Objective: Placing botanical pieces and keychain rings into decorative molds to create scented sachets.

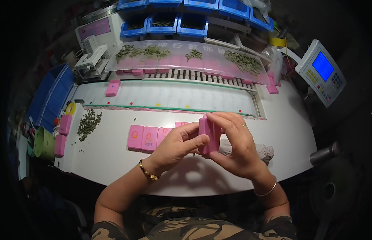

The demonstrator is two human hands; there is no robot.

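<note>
Above the front middle of the white table, a pink rubber mould [210, 138] is held upright between both my hands. My left hand [172, 145] grips its left side, the thumb pressed on the near face. Curved round the right side and top edge is my right hand [240, 146], a ring on one finger. Behind my left hand lies a row of pink moulds [135, 137] with coloured marks on top, partly hidden by that hand. A pale, bundled cloth-like thing [266, 153] rests on the table behind my right hand.
A white conveyor belt [210, 94] crosses behind, carrying one pink mould [112, 88]. Over its rollers, a clear shelf [178, 66] bears green rings. Small green pieces [89, 123] lie at left near a green cup [43, 141]. A control panel [324, 70] stands right; blue bins [162, 25] line the back.
</note>
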